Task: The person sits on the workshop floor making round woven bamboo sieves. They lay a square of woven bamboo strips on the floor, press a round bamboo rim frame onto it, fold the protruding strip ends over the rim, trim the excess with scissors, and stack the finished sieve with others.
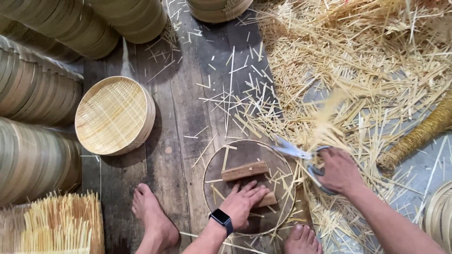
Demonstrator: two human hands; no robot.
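1. The left hand [244,203] lay flat, fingers together and stretched out, pressing on a small wooden block [266,199] inside a thin bamboo hoop [207,165] on the floor; it clasped nothing. A dark smartwatch [221,219] sat on that wrist.
2. A second wooden block [245,170] lay just above the fingertips, also within the hoop, apart from the hand.
3. The right hand [340,170] was closed around the handles of a pair of scissors [297,154], the blades pointing left over the hoop's upper right rim. A blurred bundle of bamboo strips [326,117] rose just above the scissors.
4. Two bare feet rested at the bottom edge, the left foot [151,212] left of the hoop and the right foot [302,239] just below it.
5. The plank floor [179,117] carried scattered bamboo slivers, thickening into a large heap of offcuts [358,61] at the right.
6. A round woven tray [113,115] lay well to the left of the hoop, with stacks of similar trays [33,89] along the left edge and top.
7. A trimmed bundle of sticks [63,223] stood at the lower left, and a rope-wrapped cone [419,134] lay at the right.
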